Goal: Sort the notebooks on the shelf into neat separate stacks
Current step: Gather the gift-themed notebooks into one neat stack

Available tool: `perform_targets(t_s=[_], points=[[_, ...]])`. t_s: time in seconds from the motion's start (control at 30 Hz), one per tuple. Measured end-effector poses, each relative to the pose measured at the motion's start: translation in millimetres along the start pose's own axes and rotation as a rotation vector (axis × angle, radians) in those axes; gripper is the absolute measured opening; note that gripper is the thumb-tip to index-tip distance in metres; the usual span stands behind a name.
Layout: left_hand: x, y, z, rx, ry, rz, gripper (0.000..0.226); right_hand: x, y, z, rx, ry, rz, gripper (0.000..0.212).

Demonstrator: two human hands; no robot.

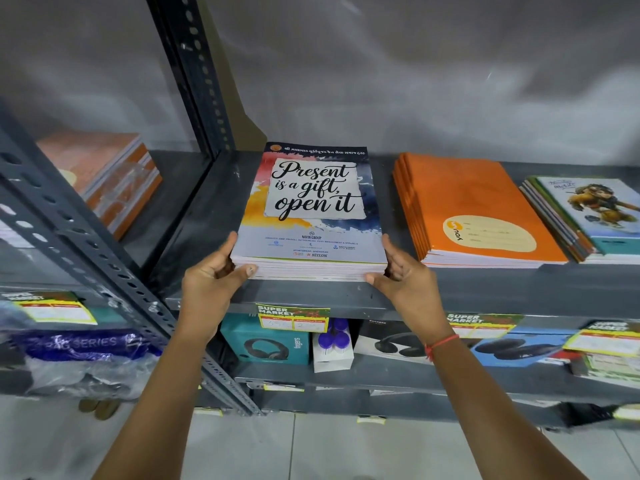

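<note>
A stack of notebooks with a "Present is a gift, open it" cover (311, 202) lies on the grey metal shelf (485, 292). My left hand (211, 278) grips its near left corner, thumb on the front edge. My right hand (405, 275) grips its near right corner the same way. To the right lies a stack of orange notebooks (478, 206). Further right, a stack with a cartoon monkey cover (588, 216) runs off the frame edge.
A slotted grey upright (194, 74) divides the shelving; another orange stack (104, 174) sits in the left bay. The shelf below holds headphone boxes (266, 341), a white box with purple caps (332, 344) and price tags (292, 317). A plastic bag (86, 358) lies lower left.
</note>
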State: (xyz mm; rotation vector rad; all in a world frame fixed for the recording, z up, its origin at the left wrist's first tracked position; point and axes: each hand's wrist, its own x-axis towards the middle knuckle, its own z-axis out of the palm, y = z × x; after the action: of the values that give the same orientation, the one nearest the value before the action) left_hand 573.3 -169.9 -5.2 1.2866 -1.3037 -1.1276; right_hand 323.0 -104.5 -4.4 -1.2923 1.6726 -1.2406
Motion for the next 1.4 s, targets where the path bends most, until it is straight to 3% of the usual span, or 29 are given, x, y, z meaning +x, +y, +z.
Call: perform_targets(t_s=[0.5,0.6,0.7,0.87,1.13,1.3,1.4], points=[[-6,7,2,0.086,0.038,0.008,0.059,-4,-4,5,-0.131,0.088,-0.047,0.062],[-8,5,-4,0.177,-0.004,0.006,0.067,-5,-4,3,-0.156,0.08,-0.013,0.069],[-11,8,-6,0.286,-0.059,0.003,0.077,-10,-5,3,-0.363,0.048,0.006,0.077],[-8,15,-5,0.493,-0.031,0.08,0.064,-6,-2,11,-0.498,0.146,-0.064,0.065],[-9,9,-2,0.447,0.034,0.087,0.061,-6,0,14,-0.526,0.204,-0.121,0.058],[-14,11,4,0.457,0.057,0.124,0.059,-5,-2,14,-0.512,0.195,-0.127,0.058],[-15,13,1,0.356,0.015,0.06,0.066,-5,-1,11,-0.426,0.121,-0.109,0.06]])
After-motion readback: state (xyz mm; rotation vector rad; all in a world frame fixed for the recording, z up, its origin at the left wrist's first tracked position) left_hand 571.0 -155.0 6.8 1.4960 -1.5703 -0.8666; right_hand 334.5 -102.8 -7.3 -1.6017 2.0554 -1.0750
